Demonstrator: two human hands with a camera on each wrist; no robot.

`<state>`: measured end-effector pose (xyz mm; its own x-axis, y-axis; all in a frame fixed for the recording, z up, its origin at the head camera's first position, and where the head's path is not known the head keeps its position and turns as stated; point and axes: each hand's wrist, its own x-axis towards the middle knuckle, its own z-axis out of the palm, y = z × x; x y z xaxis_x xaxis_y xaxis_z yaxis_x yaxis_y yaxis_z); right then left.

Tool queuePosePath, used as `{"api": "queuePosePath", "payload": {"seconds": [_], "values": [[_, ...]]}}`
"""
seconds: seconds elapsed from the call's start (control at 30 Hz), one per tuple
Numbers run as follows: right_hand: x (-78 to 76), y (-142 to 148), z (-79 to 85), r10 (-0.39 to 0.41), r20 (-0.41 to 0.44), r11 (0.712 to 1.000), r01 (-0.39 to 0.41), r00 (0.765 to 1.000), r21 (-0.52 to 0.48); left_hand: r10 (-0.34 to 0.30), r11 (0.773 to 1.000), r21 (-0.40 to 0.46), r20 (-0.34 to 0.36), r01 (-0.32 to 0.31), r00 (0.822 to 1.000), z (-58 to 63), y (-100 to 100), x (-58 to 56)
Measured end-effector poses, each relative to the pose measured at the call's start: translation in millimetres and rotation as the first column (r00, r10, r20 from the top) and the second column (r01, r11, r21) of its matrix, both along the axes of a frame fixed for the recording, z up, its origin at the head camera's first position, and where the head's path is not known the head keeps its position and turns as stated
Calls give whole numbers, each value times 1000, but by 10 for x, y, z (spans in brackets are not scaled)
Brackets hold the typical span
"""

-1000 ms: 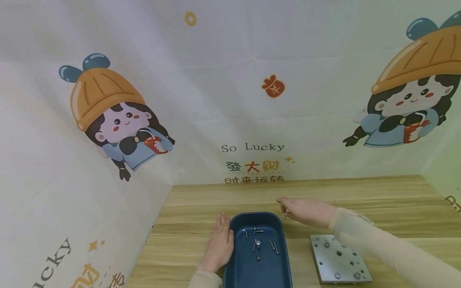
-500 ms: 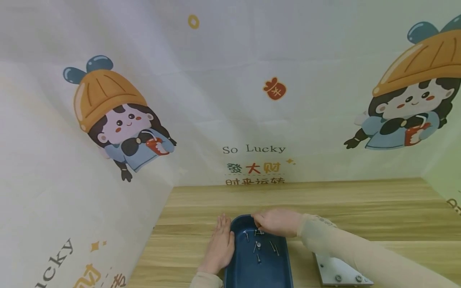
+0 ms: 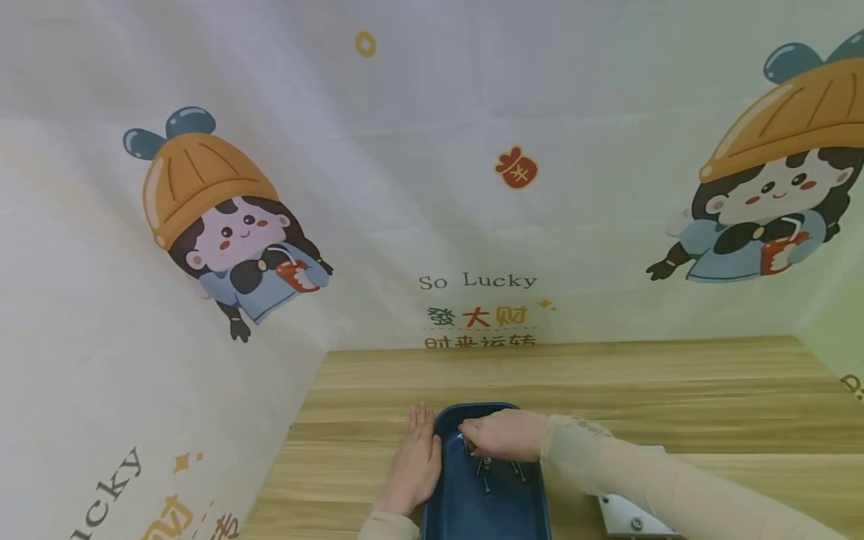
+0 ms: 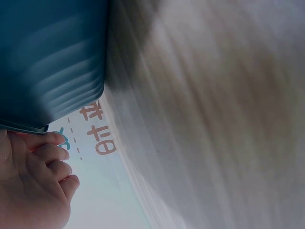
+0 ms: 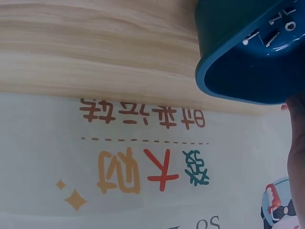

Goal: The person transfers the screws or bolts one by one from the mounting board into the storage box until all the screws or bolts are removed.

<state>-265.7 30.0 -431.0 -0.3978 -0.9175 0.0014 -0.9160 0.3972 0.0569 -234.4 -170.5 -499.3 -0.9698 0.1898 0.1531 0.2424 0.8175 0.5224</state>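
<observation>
A deep blue plastic tray lies on the table. Along its left wall rests my left hand, fingers straight, with the thumb side touching the rim; the left wrist view has these fingers beside the tray's corner. My right hand is over the far part of the tray, fingers bent down close to a screw. Whether the fingertips pinch anything is hidden. More metal screws lie on the tray floor, some covered by the hand. The right wrist view catches several screws inside.
A silver metal plate with bolts in it lies right of the tray, partly hidden under the right sleeve. The wood-grain table ends at a printed cloth wall behind and on both sides.
My right hand, which seemed to pinch a small screw right of the tray, has moved left and now is over the tray's screws. The sleeve covers more of the plate. My left hand stays.
</observation>
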Motion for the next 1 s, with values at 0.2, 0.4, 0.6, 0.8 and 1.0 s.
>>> {"api": "queuePosePath", "payload": {"seconds": [0.2,0.4,0.6,0.8,1.0], "values": [[21,-8,-2,7,-23,1000,-7,1000,15,0,1000,4,20,0,1000,1,0,5],[14,6,8,1,-32,1000,0,1000,24,2,1000,3,17,-2,1000,-3,5,2],[-14,59,12,-15,-15,1000,15,1000,13,8,1000,0,17,-8,1000,-21,3,-4],[-43,148,25,-44,16,999,44,999,-6,10,1000,-7,6,-10,1000,-29,-4,-7],[-56,251,27,-64,8,997,64,998,-32,4,1000,-16,-18,-4,1000,-24,1,-21]]}}
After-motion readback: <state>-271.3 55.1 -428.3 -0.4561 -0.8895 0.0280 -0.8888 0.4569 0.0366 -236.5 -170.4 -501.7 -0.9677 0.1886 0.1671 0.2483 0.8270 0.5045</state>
